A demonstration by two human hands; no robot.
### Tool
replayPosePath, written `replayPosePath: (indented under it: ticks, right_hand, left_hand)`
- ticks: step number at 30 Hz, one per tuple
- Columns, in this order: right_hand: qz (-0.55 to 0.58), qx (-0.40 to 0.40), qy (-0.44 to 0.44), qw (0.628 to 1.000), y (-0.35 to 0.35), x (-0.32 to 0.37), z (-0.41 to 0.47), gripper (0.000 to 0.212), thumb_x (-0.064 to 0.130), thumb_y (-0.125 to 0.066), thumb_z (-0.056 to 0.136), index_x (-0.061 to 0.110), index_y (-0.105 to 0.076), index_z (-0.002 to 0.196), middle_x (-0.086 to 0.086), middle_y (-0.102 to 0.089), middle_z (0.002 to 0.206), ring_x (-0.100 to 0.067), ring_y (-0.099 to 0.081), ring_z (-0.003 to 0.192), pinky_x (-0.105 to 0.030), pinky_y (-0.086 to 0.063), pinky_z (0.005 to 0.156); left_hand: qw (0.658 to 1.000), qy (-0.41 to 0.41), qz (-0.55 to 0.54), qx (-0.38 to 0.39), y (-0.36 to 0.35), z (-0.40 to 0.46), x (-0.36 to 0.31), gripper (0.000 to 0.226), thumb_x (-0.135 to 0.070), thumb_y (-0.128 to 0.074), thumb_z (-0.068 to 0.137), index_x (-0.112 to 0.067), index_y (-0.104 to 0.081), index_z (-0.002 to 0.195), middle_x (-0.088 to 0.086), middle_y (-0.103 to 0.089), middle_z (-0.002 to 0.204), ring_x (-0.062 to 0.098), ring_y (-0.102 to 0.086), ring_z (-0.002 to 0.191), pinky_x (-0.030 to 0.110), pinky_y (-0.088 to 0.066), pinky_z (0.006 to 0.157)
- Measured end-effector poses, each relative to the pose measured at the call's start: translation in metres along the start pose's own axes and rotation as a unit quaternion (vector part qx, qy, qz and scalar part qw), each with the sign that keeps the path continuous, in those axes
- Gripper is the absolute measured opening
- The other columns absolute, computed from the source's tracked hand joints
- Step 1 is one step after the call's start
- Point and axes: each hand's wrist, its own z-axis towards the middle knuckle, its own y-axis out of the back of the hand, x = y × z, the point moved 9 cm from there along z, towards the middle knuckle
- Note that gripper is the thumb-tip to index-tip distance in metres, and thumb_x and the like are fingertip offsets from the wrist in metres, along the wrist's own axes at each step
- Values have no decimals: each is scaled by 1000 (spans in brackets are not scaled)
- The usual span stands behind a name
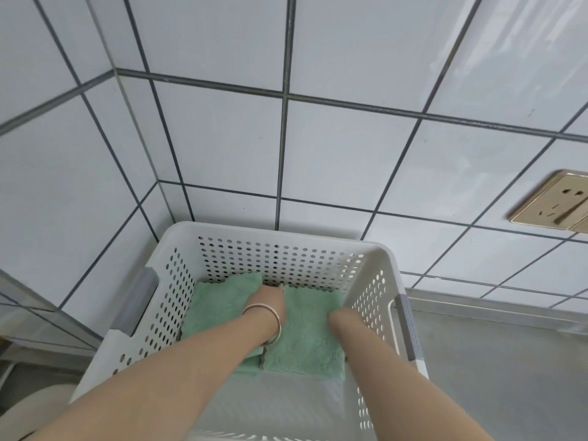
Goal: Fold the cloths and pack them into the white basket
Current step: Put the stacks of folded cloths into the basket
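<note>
Two folded green cloths lie side by side on the floor of the basket (178, 281), at its far end: the left cloth (216, 307) and the right cloth (305, 332), edges touching or nearly so. They look like light, soft terry that will slump and unfold if lifted by one corner, so they are best taken by a folded edge or pressed flat. Both forearms reach steeply down into the basket. The left hand (270, 296), a bangle (265, 323) on its wrist, rests between the cloths with its fingers hidden. The right hand (337, 315) is tucked past the right cloth's edge; neither grip can be told.
</note>
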Motion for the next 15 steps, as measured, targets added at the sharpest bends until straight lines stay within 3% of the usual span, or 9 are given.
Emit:
replayPosePath:
  ticks: [2, 5, 7, 10, 11, 13, 15]
  right_hand:
    - [34, -17, -24, 999, 4, -7, -2, 38, 4, -26, 99, -2, -42, 133, -15, -43, 141, -26, -43, 129, -29, -35, 105]
    - [-56, -8, 5, 998, 8, -3, -7, 39, 1, -28, 97, -2, -43, 133, -15, -44, 141, -26, -44, 129, -29, -36, 103]
    - [-100, -55, 30, 993, 11, 1, -3, 37, 4, -31, 96, -1, -45, 131, -14, -49, 136, -26, -49, 124, -28, -41, 94]
    - [-124, -196, 73, 970, 29, 21, -17, 37, 4, -40, 92, 2, -39, 129, -13, -51, 125, -26, -52, 114, -29, -44, 83]
    - [-163, -221, 99, 956, 31, 33, -27, 42, 4, -44, 90, 2, -35, 131, -13, -47, 126, -26, -49, 115, -30, -45, 86]
    - [-222, -222, 178, 933, 16, 58, -38, 54, 11, -52, 88, 8, -27, 136, -14, -34, 135, -30, -38, 123, -35, -46, 92]
    - [-221, -154, 210, 940, -9, 68, -39, 69, 25, -58, 87, 18, -18, 143, -12, -16, 148, -37, -21, 134, -43, -43, 98]
  left_hand:
    - [1000, 9, -18, 7, -5, -1, -2, 44, 1, -31, 94, -1, -34, 138, 16, -52, 129, 28, -55, 114, 31, -45, 93]
    - [999, -42, 18, -10, 3, 0, -16, 45, 3, -36, 89, -2, -36, 134, 16, -55, 125, 28, -57, 110, 32, -47, 90]
    - [993, -75, 66, -59, 29, -10, -21, 32, 0, -42, 89, -5, -54, 119, 10, -62, 104, 25, -61, 92, 31, -50, 77]
    - [977, -78, 173, -98, 53, -15, -7, 20, -6, -46, 90, -8, -62, 101, 1, -52, 72, 19, -55, 72, 28, -48, 66]
    - [975, -69, 196, -77, 52, -13, 3, 20, -10, -48, 90, -9, -62, 105, 2, -54, 76, 19, -56, 76, 27, -49, 70]
    - [978, -58, 201, 1, 29, -8, 23, 41, -24, -55, 89, -11, -49, 127, 8, -57, 114, 23, -59, 99, 31, -51, 84]
    - [977, -54, 183, 95, -8, -7, 41, 71, -32, -59, 85, -24, -21, 145, 14, -26, 149, 32, -43, 126, 38, -46, 99]
